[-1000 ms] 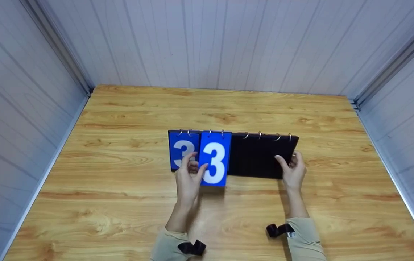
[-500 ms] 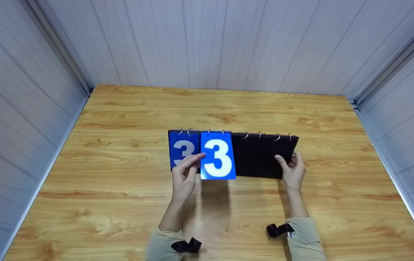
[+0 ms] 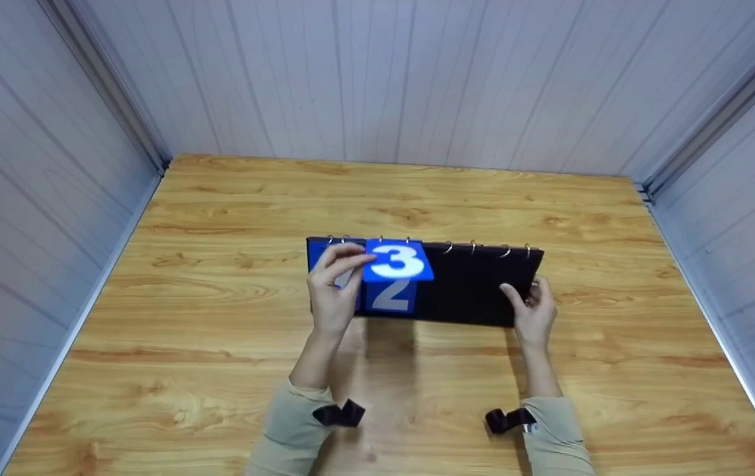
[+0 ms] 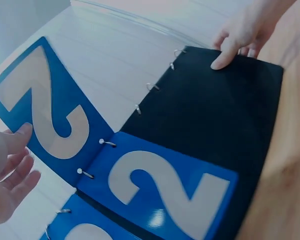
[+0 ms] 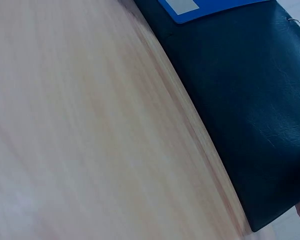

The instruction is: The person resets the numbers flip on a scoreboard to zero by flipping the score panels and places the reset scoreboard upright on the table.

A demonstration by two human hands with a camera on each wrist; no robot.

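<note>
The left hand (image 3: pixel 332 291) pinches the left edge of the lifted 3 card (image 3: pixel 397 261), while the right hand (image 3: pixel 536 314) grips the board's (image 3: pixel 463 287) right end, thumb in front. The board stands on a wooden table (image 3: pixel 219 383) within pale panelled walls (image 3: pixel 371 79). The left hand partly hides the end card (image 3: pixel 315 250); the 3 card covers the top of the 2 card (image 3: pixel 391 297).

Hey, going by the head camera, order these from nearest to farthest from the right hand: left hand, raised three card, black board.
1. Black board: gripped at its right end by the right hand.
2. Raised 3 card: left of that grip.
3. Left hand: farther left, touching the card's left edge.
</note>
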